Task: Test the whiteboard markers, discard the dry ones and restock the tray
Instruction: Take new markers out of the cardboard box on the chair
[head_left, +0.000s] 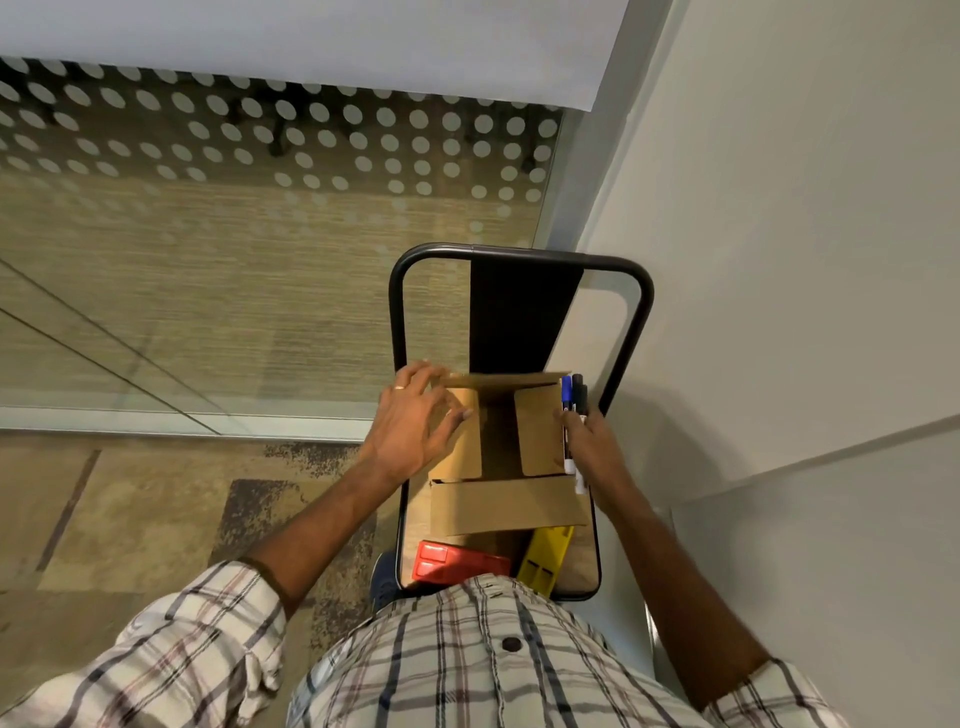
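1. Cardboard box (506, 499), flaps spread, sits on a small cart (519, 252) pushed into a corner between a dotted glass wall (270, 171) and a pale wall.
2. The left hand (415, 423) lies flat on the box's left flap, fingers (457, 415) open and gripping nothing.
3. The right hand (592, 447) is closed around a bunch of markers (574, 415), blue and black caps up, at the box's right edge.
4. A red case (457, 564) and a yellow case (545, 558) lie on the cart just behind the box, near the person's checked shirt (467, 660).
5. The step appears to be fetching fresh markers; no whiteboard tray is in view.
6. To do it well, keep the left flap pinned, hold the bunch firmly and lift it clear of the right flap.
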